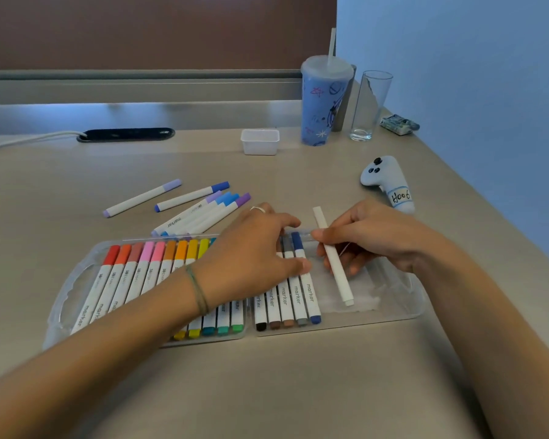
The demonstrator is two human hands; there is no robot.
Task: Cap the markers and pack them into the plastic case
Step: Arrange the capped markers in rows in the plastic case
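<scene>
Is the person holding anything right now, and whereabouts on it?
Yes: the right hand pinches a white marker near its upper end. The left hand holds nothing, resting flat on the markers in the case.

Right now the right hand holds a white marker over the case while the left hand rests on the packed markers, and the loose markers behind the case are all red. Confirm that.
Not quite: the loose markers behind the case have blue and purple caps, not red, as the head view shows. The rest stands: the right hand holds the white marker, and the left hand rests on the packed markers.

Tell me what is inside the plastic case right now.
The plastic case holds a row of capped markers, red through green, then black, browns, grey and blue. The left hand covers some middles. The right hand holds a white marker over the bare end.
</scene>
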